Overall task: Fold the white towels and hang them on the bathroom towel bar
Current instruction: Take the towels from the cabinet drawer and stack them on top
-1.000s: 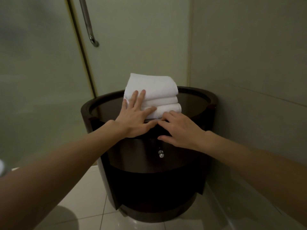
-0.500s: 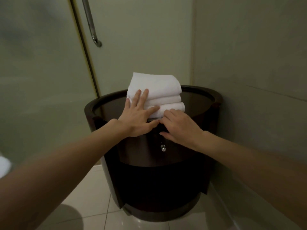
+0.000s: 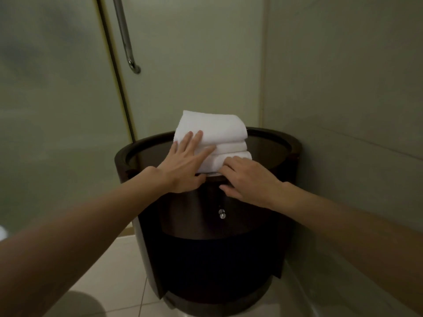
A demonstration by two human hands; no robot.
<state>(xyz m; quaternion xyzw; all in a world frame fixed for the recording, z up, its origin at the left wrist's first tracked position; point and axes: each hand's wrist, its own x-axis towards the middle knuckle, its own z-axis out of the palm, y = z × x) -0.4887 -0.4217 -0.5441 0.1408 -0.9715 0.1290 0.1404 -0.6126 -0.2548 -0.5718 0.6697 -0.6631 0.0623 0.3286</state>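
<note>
Three folded white towels (image 3: 219,131) lie stacked on top of a dark round cabinet (image 3: 274,138) in the corner. My left hand (image 3: 183,165) lies flat against the left front of the stack, fingers straight and spread over the upper towels, thumb down by the lowest one. My right hand (image 3: 249,179) sits at the front right of the stack. Its loosely bent fingers touch the front edge of the bottom towel, and its thumb hangs apart below the cabinet rim. A metal bar (image 3: 124,35) is fixed upright on the frosted glass door behind.
The cabinet has a small shiny knob (image 3: 222,213) on its front. A plain wall (image 3: 343,88) stands close on the right, and the frosted glass door (image 3: 57,99) on the left. Pale floor tiles (image 3: 109,271) show below left.
Both hands have slid a little further onto the stack. The right fingers now reach the bottom towel's front edge. The towels have not moved.
</note>
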